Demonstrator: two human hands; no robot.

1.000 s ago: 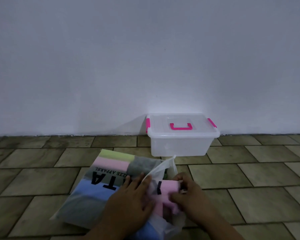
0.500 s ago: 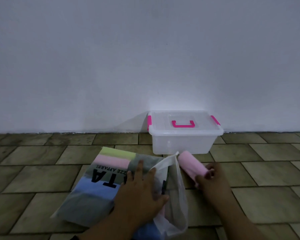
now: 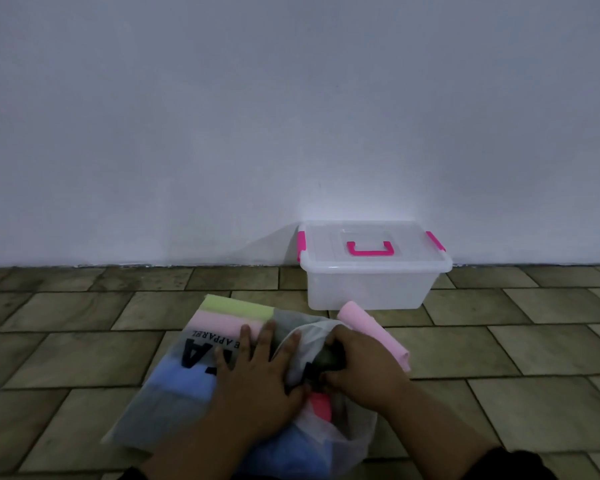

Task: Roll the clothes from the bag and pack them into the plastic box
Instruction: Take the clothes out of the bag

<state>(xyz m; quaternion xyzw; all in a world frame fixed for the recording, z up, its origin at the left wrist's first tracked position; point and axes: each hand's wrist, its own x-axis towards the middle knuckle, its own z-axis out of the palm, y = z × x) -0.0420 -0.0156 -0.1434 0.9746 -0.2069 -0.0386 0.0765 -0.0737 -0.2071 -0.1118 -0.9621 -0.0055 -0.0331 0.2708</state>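
Black lettering is showing on the translucent plastic bag (image 3: 174, 393), printed upside down from this view. A small line is reading "APPAREL", its start hidden behind the left hand (image 3: 257, 382). Below it, large bold letters are showing a clear "A" and part of what may be a "T"; the hand is covering the rest. No other text is readable.

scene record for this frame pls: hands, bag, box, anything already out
left hand: flat on the bag, pinning it
right hand: at bag mouth, gripping a dark garment
bag: translucent, on floor, folded clothes inside
pink roll: out on floor, between bag and box
plastic box: by the wall, lid on, looks empty
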